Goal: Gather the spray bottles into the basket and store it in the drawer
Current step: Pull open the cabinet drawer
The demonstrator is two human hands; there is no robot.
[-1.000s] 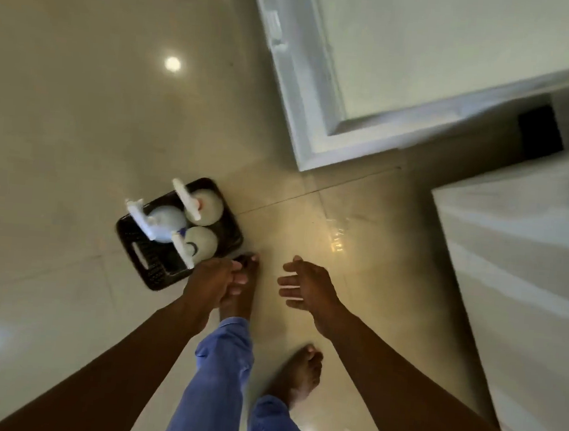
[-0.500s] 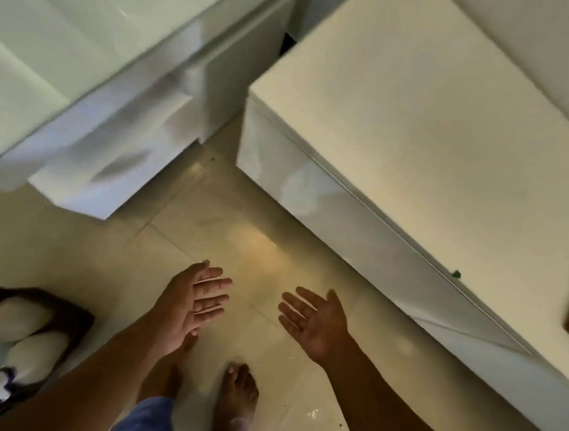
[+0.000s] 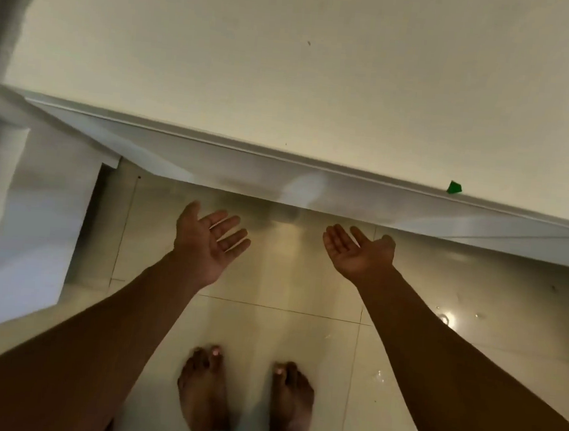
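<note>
Just beyond each empty, spread, palm-up grip, left hand [image 3: 207, 239] and right hand [image 3: 359, 252], lies the closed drawer front [image 3: 279, 177]; basket and bottles unseen; next, probably, pulling the drawer open.

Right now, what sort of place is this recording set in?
Probably a room in a home, though which room is unclear. A glossy tiled floor runs up to a low white cabinet with a flat drawer-like front, and the person stands barefoot, left hand and right hand open and empty.
</note>
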